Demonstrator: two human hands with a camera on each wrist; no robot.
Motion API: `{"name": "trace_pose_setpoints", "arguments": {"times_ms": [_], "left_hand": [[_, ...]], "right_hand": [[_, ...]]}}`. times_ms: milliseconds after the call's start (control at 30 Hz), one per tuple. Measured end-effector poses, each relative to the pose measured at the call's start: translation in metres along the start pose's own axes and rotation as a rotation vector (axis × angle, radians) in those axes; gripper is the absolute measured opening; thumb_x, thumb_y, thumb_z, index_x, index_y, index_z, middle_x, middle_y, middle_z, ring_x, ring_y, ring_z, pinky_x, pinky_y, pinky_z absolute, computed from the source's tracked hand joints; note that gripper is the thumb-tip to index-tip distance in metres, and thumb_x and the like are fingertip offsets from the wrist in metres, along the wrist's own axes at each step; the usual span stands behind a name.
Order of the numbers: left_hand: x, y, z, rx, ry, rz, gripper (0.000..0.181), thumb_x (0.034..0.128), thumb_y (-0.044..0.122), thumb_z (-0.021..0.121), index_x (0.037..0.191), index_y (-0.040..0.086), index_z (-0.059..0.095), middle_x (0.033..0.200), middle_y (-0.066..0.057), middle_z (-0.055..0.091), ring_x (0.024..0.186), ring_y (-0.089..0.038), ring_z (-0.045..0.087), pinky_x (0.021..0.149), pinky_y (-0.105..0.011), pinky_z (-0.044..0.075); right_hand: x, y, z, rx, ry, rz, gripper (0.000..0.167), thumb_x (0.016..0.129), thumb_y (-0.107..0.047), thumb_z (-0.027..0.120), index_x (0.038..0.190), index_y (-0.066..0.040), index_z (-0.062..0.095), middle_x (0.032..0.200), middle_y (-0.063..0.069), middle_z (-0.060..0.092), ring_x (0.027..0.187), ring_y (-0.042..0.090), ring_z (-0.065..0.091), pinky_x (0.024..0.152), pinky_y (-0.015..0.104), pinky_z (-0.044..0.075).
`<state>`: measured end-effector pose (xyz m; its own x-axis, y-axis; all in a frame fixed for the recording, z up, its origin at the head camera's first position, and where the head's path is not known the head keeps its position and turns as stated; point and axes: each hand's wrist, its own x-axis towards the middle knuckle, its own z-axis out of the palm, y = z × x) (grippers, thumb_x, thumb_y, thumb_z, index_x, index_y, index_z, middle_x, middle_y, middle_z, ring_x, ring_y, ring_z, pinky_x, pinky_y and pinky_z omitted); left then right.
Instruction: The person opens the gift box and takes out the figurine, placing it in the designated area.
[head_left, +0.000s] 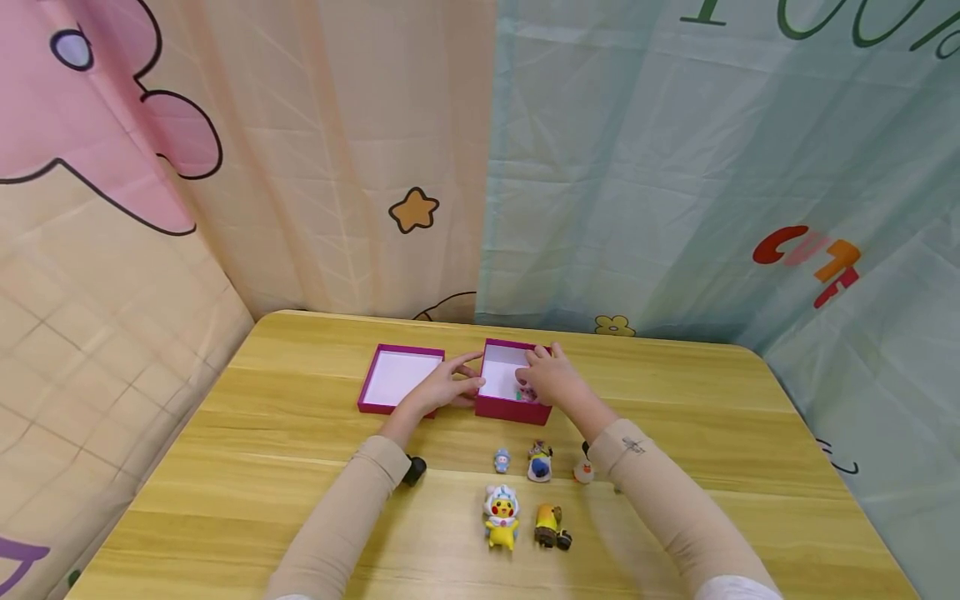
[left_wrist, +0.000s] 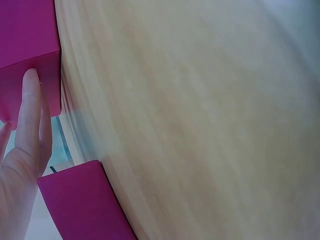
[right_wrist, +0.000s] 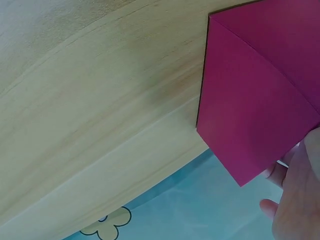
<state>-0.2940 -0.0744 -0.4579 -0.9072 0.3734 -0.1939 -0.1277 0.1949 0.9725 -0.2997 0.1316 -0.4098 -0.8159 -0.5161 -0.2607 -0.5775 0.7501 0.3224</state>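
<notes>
A magenta box [head_left: 513,410] with a white inside stands uncovered near the far side of the table. My left hand [head_left: 444,387] rests its extended fingers against the box's left side; in the left wrist view a straight fingertip [left_wrist: 31,75] touches the magenta wall. My right hand [head_left: 553,379] reaches over the right wall into the box. Just below its fingers lies a small pink toy figure [head_left: 527,393] with a bit of green, partly covered by the hand. Whether the fingers pinch it is hidden. In the right wrist view, the box wall [right_wrist: 255,100] hides the fingertips.
The shallow magenta lid [head_left: 401,377] lies left of the box, partly behind my left hand. Nearer stand a small blue figure [head_left: 502,460], a blue-and-white figure [head_left: 539,462], a white duck-like figure [head_left: 583,472], a yellow figure in a white hood [head_left: 501,517] and a yellow-brown figure [head_left: 550,525]. A black object [head_left: 414,470] touches my left sleeve's outline.
</notes>
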Motion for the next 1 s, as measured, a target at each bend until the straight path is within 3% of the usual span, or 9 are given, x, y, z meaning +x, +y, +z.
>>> {"name": "trace_pose_setpoints", "arguments": {"times_ms": [633, 1000], "left_hand": [[0.000, 0.000, 0.000, 0.021, 0.008, -0.012, 0.057, 0.0883, 0.015, 0.061, 0.140, 0.017, 0.038, 0.115, -0.017, 0.049, 0.086, -0.021, 0.060, 0.075, -0.039, 0.055], [0.000, 0.000, 0.001, 0.013, 0.013, -0.023, 0.057, 0.0881, 0.015, 0.061, 0.140, 0.019, 0.038, 0.115, -0.017, 0.048, 0.090, -0.023, 0.061, 0.075, -0.039, 0.055]], "right_hand": [[0.011, -0.002, 0.008, 0.014, -0.073, 0.031, 0.044, 0.081, -0.019, 0.067, 0.123, -0.026, 0.057, 0.135, 0.008, 0.045, 0.126, 0.028, 0.034, 0.109, 0.053, 0.017], [0.010, 0.001, 0.015, 0.052, 0.046, -0.013, 0.041, 0.080, -0.029, 0.068, 0.119, -0.026, 0.056, 0.121, 0.008, 0.051, 0.115, 0.027, 0.041, 0.103, 0.051, 0.025]]}}
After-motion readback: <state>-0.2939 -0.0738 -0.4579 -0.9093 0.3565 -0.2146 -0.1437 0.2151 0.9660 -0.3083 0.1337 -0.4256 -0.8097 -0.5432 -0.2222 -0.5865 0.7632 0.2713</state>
